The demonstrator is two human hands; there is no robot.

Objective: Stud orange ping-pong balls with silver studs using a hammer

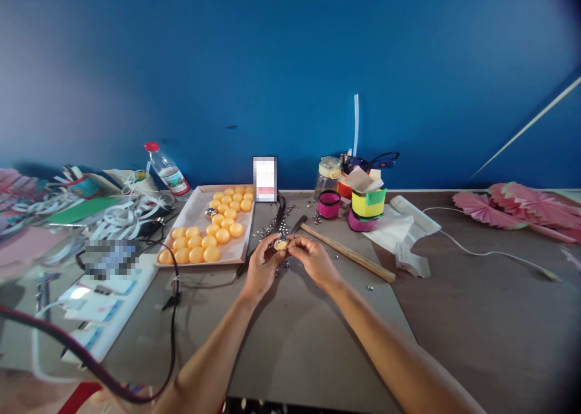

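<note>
My left hand (262, 261) and my right hand (313, 258) meet over the middle of the table, fingers pinched together on a small orange ball (281, 244) held between them. Several small silver beads (275, 226) lie scattered just beyond my fingers. To the left of my hands a pale tray (189, 211) holds several more orange balls (213, 238), and one silver-covered ball (210, 212) sits among them.
A wooden stick (349, 253) lies right of my hands. Behind it stand rolls of coloured tape (365, 211), a jar (328, 175) and a glue gun (381, 158). A plastic bottle (167, 170), cables (172, 293) and pink paper fans (517, 205) occupy the sides.
</note>
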